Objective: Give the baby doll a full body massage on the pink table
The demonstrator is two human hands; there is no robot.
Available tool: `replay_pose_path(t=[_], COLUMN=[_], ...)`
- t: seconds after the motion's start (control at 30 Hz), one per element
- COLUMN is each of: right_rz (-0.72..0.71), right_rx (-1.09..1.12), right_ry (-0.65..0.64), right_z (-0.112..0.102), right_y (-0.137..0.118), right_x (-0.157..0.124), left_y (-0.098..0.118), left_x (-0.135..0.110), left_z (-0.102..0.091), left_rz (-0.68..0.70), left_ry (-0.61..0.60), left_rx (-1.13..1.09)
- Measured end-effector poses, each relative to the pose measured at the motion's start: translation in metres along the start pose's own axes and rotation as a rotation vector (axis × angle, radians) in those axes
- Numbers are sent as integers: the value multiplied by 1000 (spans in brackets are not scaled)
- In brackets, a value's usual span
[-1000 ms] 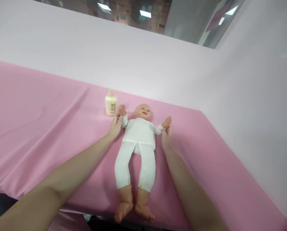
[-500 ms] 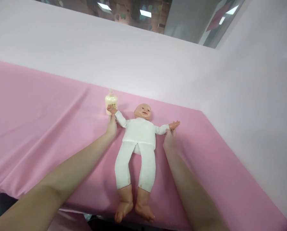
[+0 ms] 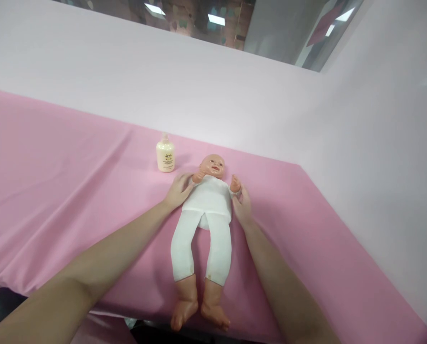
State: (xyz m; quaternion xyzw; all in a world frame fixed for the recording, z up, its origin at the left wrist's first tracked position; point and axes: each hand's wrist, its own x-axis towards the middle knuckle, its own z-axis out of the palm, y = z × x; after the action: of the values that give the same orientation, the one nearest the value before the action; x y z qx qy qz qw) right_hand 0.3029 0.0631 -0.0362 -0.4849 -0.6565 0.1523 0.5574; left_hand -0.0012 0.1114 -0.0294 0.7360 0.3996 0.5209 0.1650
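Left of the doll (image 3: 207,196), the left hand (image 3: 179,192) is bare and slim-fingered, its smooth, uncovered left forearm (image 3: 118,241) creased near the elbow (image 3: 82,286); right of the doll, the right hand (image 3: 243,206) and right forearm (image 3: 274,270) are likewise bare, the latter broadening away from it.

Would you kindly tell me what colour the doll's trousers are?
The doll's trousers are white, as the head view shows best.

Left grip (image 3: 178,192) and right grip (image 3: 243,205) hold the doll (image 3: 209,196).
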Motion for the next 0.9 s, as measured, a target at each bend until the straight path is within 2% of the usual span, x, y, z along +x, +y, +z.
replay_pose_path(t=[0.17, 0.23, 0.33, 0.43, 0.6, 0.67, 0.77, 0.87, 0.9], right_rz=[-51, -39, 19, 73, 120, 151, 276, 400, 413], right_rx=[-144, -131, -22, 123, 255, 270, 293, 318, 319], right_ry=[-112, -97, -1, 118, 339, 421, 537, 606, 607], right_z=[0, 1, 2, 3, 1, -2, -8, -12, -13], right_y=[-6, -8, -9, -10, -8, -2, 15, 31, 33], right_x=[0, -1, -2, -1, 7, 10, 11, 10, 10], left_y=[5, 8, 14, 15, 0, -9, -25, -37, -39], left_x=[-1, -1, 0, 0, 4, 7, 12, 15, 15], left_z=[-2, -2, -1, -1, -2, -3, -2, -3, -4], left_rz=[36, 31, 32, -4, -249, -326, -471, -656, -678], left_ry=[-79, -70, -24, 81, 374, 487, 615, 696, 705], left_rx=[79, 30, -128, -307, -463, -501, -582, -634, -637])
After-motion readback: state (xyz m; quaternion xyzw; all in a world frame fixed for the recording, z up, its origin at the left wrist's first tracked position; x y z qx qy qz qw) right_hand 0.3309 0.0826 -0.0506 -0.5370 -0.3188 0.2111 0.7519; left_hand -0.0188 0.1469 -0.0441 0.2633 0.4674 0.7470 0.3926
